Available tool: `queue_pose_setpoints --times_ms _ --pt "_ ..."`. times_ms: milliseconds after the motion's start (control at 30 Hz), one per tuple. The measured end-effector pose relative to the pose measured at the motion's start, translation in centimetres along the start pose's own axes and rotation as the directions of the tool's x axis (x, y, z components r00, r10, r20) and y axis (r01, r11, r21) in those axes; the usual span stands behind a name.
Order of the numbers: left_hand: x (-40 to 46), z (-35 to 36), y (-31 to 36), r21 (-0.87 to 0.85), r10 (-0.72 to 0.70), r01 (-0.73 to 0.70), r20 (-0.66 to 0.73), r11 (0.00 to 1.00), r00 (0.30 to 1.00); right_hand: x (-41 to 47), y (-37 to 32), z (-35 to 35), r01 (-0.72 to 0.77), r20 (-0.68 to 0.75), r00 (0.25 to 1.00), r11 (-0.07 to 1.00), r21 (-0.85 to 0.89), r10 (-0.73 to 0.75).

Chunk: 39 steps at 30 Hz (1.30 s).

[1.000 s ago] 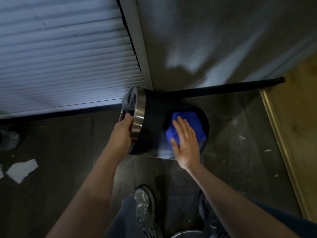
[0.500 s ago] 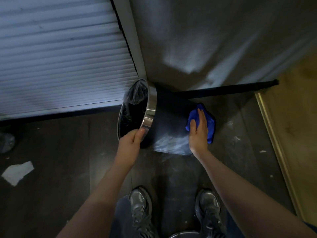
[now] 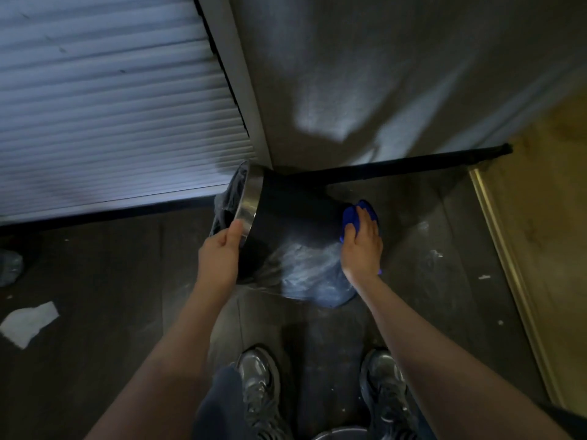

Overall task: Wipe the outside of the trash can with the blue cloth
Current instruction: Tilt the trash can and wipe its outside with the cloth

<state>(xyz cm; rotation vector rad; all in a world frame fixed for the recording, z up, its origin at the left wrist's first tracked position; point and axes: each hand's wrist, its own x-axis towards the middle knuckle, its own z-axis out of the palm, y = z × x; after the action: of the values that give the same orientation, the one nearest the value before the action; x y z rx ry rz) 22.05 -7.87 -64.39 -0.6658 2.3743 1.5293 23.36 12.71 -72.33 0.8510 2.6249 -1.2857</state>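
The trash can [image 3: 295, 214] lies tipped on the floor, rim to the left. The left hand [image 3: 219, 258] grips its metal rim; the right hand [image 3: 362, 246], fingers flat, presses the blue cloth [image 3: 351, 214] against its right end. Wiping is underway; next likely calls for rolling the can to unwiped sides

We note bare forearms [image 3: 178, 350], dark navy trousers [image 3: 219, 404], and grey laced trainers [image 3: 257, 373] on both feet.

Dim dark plank floor [image 3: 95, 360] meets a grey wall [image 3: 365, 74], white slatted shutter [image 3: 104, 115] at left.
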Motion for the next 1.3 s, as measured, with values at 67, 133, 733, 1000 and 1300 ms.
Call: queue_pose_setpoints --times_ms 67,133,733,1000,1300 --pt "0.4 -0.1 0.1 0.023 0.012 -0.012 0.016 1.000 1.000 -0.6 -2.2 0.7 0.026 -0.012 1.000 0.999 -0.044 -0.027" --pt "0.6 0.0 0.2 0.032 0.014 -0.015 0.015 0.999 1.000 -1.2 -4.7 1.6 0.113 0.014 0.994 0.991 -0.069 -0.112" --pt "1.3 -0.5 -0.7 0.006 -0.076 0.076 -0.026 0.997 0.997 -1.8 0.4 0.4 0.370 0.112 0.929 0.905 -0.209 -0.353" --pt "0.8 0.3 1.0 0.025 -0.047 0.048 -0.030 0.999 0.998 -1.6 -4.1 1.8 0.069 -0.020 0.997 0.988 -0.136 -0.073" --pt "0.5 1.1 1.8 0.078 0.019 -0.016 -0.037 0.997 0.999 -4.7 -7.4 4.0 0.670 0.241 0.740 0.719 -0.185 -0.628"
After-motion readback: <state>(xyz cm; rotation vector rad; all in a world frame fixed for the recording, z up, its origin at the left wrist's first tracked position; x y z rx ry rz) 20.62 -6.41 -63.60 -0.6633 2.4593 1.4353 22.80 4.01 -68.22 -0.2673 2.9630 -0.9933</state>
